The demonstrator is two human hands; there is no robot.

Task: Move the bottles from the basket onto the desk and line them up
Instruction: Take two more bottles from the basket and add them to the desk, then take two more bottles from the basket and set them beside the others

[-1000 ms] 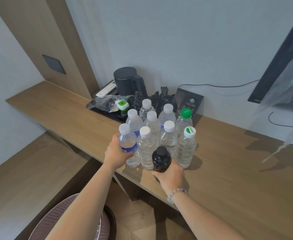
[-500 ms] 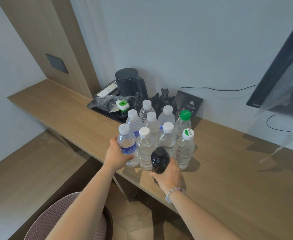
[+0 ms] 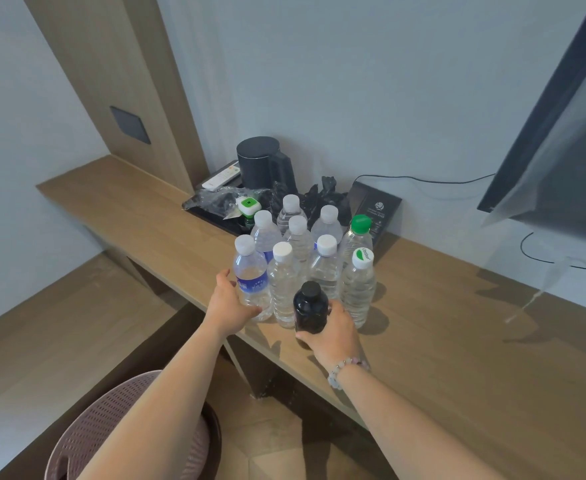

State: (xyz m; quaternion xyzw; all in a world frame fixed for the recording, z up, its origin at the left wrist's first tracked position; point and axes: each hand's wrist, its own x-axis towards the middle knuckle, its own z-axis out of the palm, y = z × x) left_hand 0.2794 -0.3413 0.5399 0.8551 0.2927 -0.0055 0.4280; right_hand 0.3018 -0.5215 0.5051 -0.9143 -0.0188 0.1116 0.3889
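Down at the lower left I can see the pink basket (image 3: 118, 434) on the floor, below the desk's front edge; its inside is out of my view, so I cannot say whether bottles remain in it. My left hand (image 3: 231, 306) reaches up to the wooden desk (image 3: 457, 341) and curls around the lower body of the blue-label bottle (image 3: 251, 278), which stands upright at the left end of the front row, close to the front edge. To its right stand more clear bottles, packed shoulder to shoulder in rows running back towards the black tray (image 3: 212, 214) and kettle (image 3: 262, 161) at the wall, with the green-capped bottle (image 3: 357, 237) at the right of the cluster. My right hand (image 3: 333, 332) wraps the black bottle (image 3: 310, 311) from the near side, fingers closed round its lower half. That bottle is upright, its long axis vertical, and sits just in front of the front row, nearest the front edge.

I judge the coming move turns on this: the black bottle stands out of line, ahead of the row, and the free space lies to its right, beyond the white-and-green-capped bottle (image 3: 359, 289). The right hand already has it, so a sideways slide along the front edge should bring it into the row.
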